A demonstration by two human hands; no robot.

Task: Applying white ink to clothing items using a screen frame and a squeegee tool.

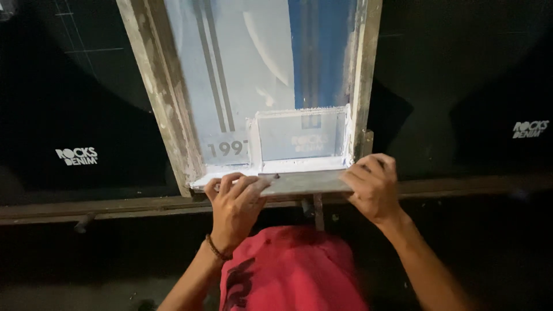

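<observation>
The screen frame [164,98] is old wood, rough and smeared with dried white paint. Its mesh [253,63] looks thin, smooth and a bit shiny. The squeegee [302,183] has a flat, dull grey wooden handle. The black cloth [75,115] underneath looks soft and matt.

Two bare forearms enter the frame from six o'clock, uncovered from elbow to wrist, with no sleeves in sight. The left hand [235,203] is ungloved and ringless as far as can be seen; at its wrist, toward seven o'clock, sits a thin dark beaded bracelet [216,249]. The right hand [373,187] is likewise bare, its wrist unadorned. Between the arms, at six o'clock, shows a red garment [294,270] of soft, creased fabric, marked along its nine o'clock edge with a dark printed pattern.
</observation>
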